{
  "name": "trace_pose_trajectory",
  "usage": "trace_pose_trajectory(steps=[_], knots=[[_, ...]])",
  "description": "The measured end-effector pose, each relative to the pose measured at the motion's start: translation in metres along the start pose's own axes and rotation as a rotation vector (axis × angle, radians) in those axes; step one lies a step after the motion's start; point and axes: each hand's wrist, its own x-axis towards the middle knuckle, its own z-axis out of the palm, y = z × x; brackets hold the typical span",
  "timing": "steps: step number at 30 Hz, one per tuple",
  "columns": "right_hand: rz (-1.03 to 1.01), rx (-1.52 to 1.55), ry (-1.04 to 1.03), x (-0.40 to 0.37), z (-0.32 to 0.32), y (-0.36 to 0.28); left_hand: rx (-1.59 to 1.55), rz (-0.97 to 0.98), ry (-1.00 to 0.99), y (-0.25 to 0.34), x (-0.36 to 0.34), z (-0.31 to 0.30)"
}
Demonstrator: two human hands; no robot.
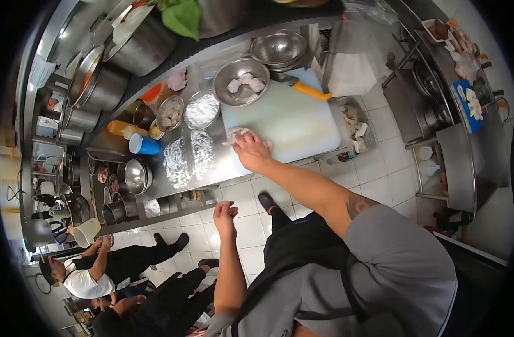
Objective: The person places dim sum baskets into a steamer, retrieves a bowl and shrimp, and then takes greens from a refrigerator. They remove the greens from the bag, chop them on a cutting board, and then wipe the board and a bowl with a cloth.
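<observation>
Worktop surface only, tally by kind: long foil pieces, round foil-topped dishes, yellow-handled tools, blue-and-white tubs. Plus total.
Long foil pieces: 2
Round foil-topped dish: 1
Yellow-handled tool: 1
Blue-and-white tub: 1
Total: 5

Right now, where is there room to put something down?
The cutting board looks bare between the right hand, the bowl of pale pieces and the yellow-handled tool. Left of it is crowded: foil packets, a blue tub.

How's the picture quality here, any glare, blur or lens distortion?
Head view: strong wide-angle bowing, clear in the curved shelf edge, with black corners; bright glare on the foil strips; pale sheen across the cutting board; the right hand looks reasonably sharp.
</observation>
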Motion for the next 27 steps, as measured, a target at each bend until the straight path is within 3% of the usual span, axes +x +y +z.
trace_pose_trajectory(steps=[2, 4, 5, 7, 9, 11, 12, 14, 16, 17, 18, 20, 22, 23, 25, 27], knots=[[-0.006, 0.029, -0.228, -0.009, -0.011, 0.049, 0.013, 0.065, 0.063, 0.003, -0.034, 0.008], [-0.073, 0.006, -0.188, -0.033, -0.042, 0.098, -0.036, 0.089, 0.075, 0.002, -0.056, 0.008], [0.012, 0.132, -0.169, -0.052, -0.056, 0.121, -0.038, 0.1, 0.079, 0.0, -0.07, 0.008], [0.0, -0.015, -0.233, -0.094, -0.084, 0.176, -0.054, 0.126, 0.094, -0.003, -0.093, 0.007], [0.396, 0.353, -0.265, -0.117, -0.177, 0.175, -0.034, 0.138, 0.076, -0.005, -0.116, 0.01], [0.169, 0.019, -0.149, -0.156, -0.179, 0.211, -0.004, 0.132, 0.028, -0.007, -0.132, 0.032], [0.253, 0.09, -0.136, -0.163, -0.173, 0.215, 0.008, 0.133, -0.067, -0.004, -0.139, 0.054], [0.427, 0.246, -0.119, -0.177, -0.161, 0.209, 0.034, 0.07, -0.303, -0.002, -0.137, 0.108], [0.506, 0.595, -0.102, -0.162, -0.174, 0.151, -0.174, -0.121, -0.394, -0.001, -0.127, 0.169], [0.53, 0.75, -0.21, -0.152, -0.176, 0.125, -0.335, -0.299, -0.354, 0.01, -0.122, 0.197], [0.552, 0.901, -0.324, -0.144, -0.176, 0.103, -0.451, -0.278, -0.412, -0.003, -0.094, 0.21], [0.247, 0.776, -0.416, -0.131, -0.17, 0.076, -0.683, -0.243, -0.527, -0.049, -0.026, 0.232], [0.103, 0.557, -0.213, -0.135, -0.193, 0.075, -0.702, -0.108, -0.408, 0.008, -0.02, 0.226], [0.036, 0.444, -0.112, -0.139, -0.206, 0.078, -0.513, 0.04, -0.312, 0.022, 0.002, 0.216], [0.208, 0.613, -0.186, -0.17, -0.233, 0.114, 0.015, 0.316, -0.113, 0.063, 0.043, 0.194], [0.423, 0.563, -0.272, -0.223, -0.249, 0.161, 0.643, 0.487, 0.09, 0.077, 0.066, 0.188]])
